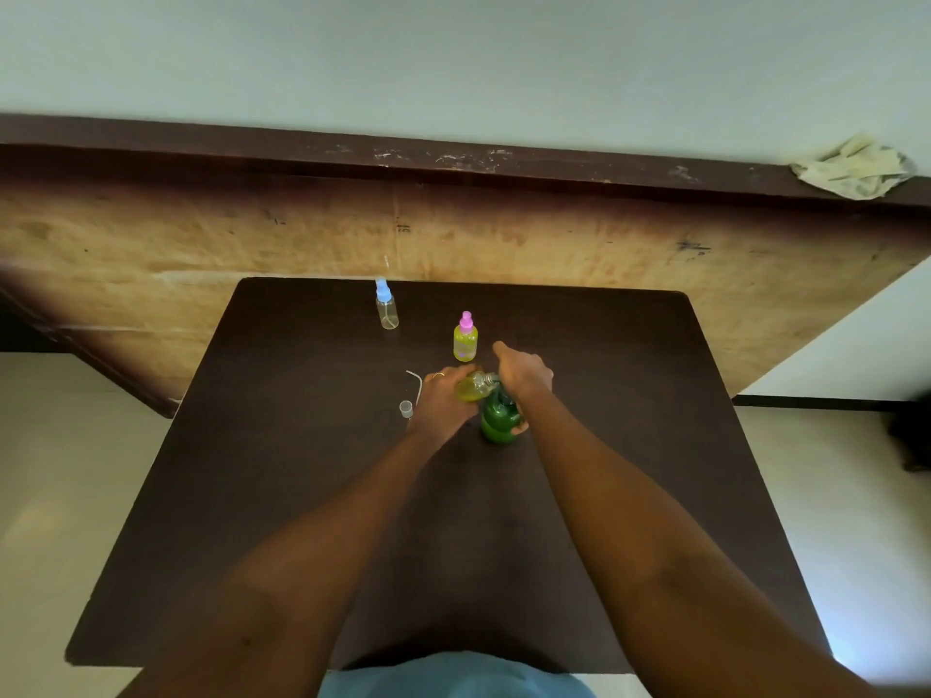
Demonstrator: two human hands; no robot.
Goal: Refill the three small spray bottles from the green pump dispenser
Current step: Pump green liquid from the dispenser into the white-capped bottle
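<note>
Dark table point(302, 496): left fingers point(453, 373) hold bottle point(471, 389) at dispenser point(499, 420)

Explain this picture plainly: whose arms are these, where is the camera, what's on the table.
No machine here: a person works with bare hands, and the single camera sits on their head, looking forward and down, so both arms reach in from below. The left hand holds a small bottle of yellow liquid, tilted against the spout of the green pump dispenser. The right hand rests on the pump top; its exact grip is hidden. On the dark table stand a pink-capped spray bottle, yellow inside, and a blue-capped spray bottle that looks empty. A small clear cap and a thin tube lie beside the left hand.
</note>
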